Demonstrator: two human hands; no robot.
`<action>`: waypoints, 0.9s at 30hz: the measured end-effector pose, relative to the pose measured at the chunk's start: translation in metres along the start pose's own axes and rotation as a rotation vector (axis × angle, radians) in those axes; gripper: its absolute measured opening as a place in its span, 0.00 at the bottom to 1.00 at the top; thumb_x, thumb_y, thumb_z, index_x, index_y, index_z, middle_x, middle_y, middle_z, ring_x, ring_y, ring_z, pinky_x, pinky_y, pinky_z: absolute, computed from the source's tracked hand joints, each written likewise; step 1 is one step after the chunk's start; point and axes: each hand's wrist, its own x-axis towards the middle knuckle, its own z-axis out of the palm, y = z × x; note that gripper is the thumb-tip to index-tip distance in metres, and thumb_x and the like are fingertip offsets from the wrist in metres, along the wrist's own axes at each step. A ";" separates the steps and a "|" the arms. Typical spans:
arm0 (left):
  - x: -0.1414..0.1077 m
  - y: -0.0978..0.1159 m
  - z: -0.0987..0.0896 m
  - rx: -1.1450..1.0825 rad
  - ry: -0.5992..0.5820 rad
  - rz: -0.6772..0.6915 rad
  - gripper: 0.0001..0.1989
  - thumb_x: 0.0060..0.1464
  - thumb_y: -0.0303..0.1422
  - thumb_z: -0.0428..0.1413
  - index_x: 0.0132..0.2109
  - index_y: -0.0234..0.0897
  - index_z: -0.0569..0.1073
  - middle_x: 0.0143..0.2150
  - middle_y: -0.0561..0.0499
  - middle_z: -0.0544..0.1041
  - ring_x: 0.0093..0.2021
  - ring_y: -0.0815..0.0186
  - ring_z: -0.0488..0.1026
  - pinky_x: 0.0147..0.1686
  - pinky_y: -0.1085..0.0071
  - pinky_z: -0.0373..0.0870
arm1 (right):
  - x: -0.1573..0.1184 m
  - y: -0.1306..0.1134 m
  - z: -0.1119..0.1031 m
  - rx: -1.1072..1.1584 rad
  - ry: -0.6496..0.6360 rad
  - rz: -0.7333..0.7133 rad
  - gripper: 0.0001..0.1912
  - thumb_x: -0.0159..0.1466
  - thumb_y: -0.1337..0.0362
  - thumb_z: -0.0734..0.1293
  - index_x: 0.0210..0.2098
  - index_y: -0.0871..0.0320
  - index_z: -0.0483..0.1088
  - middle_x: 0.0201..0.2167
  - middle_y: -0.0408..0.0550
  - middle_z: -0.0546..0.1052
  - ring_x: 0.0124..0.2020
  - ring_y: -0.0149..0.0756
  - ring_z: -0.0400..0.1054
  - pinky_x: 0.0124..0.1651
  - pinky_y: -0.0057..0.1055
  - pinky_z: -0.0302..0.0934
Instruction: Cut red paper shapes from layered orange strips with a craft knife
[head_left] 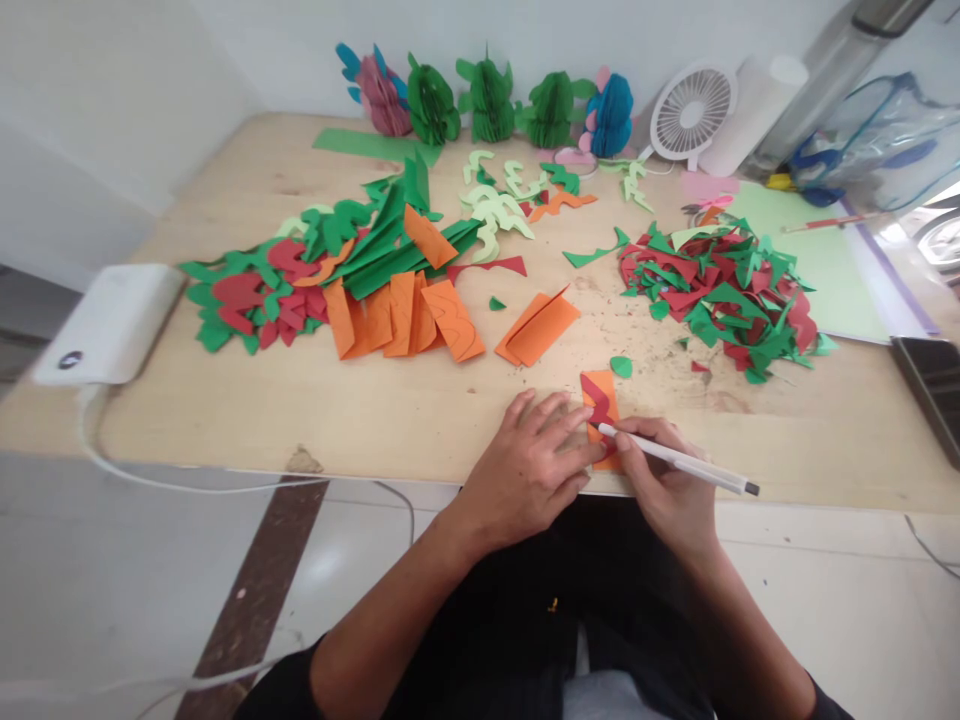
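A red wavy paper piece [598, 390] lies on an orange paper slip [613, 396] near the table's front edge, directly between the person's two hands. The left hand [531, 465] is palm-down and loosely spread, fingers slightly bent and pointing away to the right; it grips nothing, but the fingers nearest the slip press on the papers, with the thumb tucked in below them. Its forearm slants up from the lower left. The right hand [671, 492] is closed around a white pen [682, 460], thumb and forefinger pinching it close to the tip, which meets the red piece; the pen's dark end points out to the right, and the forearm rises from the lower right. Just beyond the slip lies a small green scrap [621, 367], then a folded orange paper [540, 328]. Farther off, a red and green heap of cuttings [724, 295] sits to the right, and orange pieces [367, 318] to the left.
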 end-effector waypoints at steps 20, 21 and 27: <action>-0.001 -0.001 0.001 0.003 0.011 0.008 0.18 0.66 0.35 0.47 0.60 0.46 0.71 0.64 0.45 0.68 0.66 0.50 0.59 0.64 0.41 0.51 | 0.002 -0.002 0.001 -0.068 0.012 -0.067 0.06 0.66 0.61 0.65 0.34 0.53 0.73 0.29 0.44 0.80 0.30 0.35 0.74 0.36 0.34 0.66; -0.001 -0.001 0.001 0.001 0.009 0.007 0.18 0.66 0.35 0.47 0.59 0.45 0.72 0.63 0.45 0.68 0.66 0.49 0.59 0.64 0.41 0.50 | 0.002 -0.003 0.000 -0.072 0.013 -0.067 0.07 0.66 0.60 0.65 0.34 0.53 0.73 0.29 0.44 0.80 0.30 0.35 0.74 0.36 0.34 0.66; -0.001 -0.001 0.001 -0.004 0.004 0.002 0.18 0.65 0.35 0.47 0.58 0.45 0.72 0.64 0.45 0.68 0.66 0.50 0.58 0.65 0.41 0.50 | 0.002 -0.004 0.000 -0.080 0.007 -0.066 0.06 0.66 0.61 0.65 0.34 0.54 0.73 0.29 0.44 0.80 0.30 0.35 0.74 0.36 0.33 0.66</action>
